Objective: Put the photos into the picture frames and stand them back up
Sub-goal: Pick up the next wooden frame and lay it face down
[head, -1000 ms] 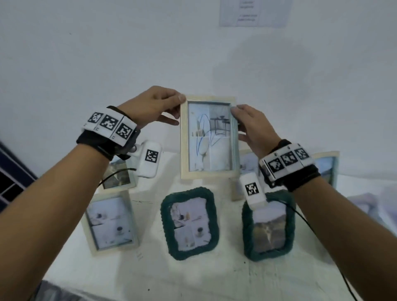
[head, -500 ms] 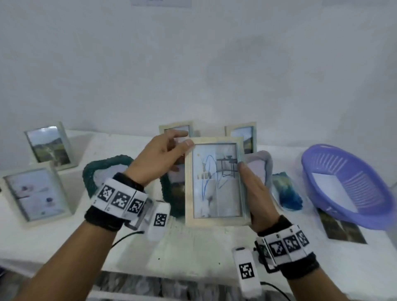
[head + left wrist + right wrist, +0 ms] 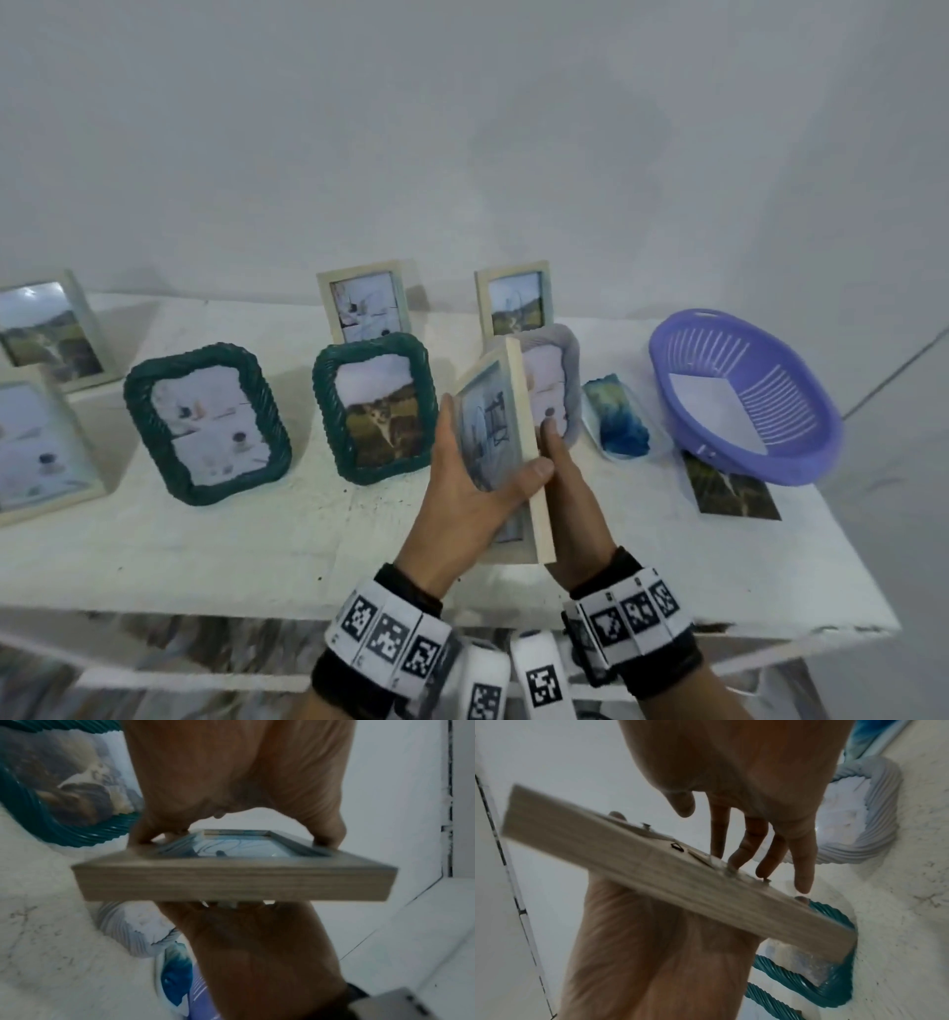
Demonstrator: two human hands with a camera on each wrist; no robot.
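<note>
Currently wooden picture frame held edge-on above surface, in front of grey frame, photo already behind glass. Frame clasped by left hand, thumb and fingers curled round opposite edges. Right hand laid against back, fingers straight, slightly spread. Judged light and stiff; glass fragile, likely slippery. Best gripped by wooden side edges, glass avoided. Back stand cannot be made out.

Soft, dim, even light; head view bends at its edges, both wrist views dark and motion-blurred.
</note>
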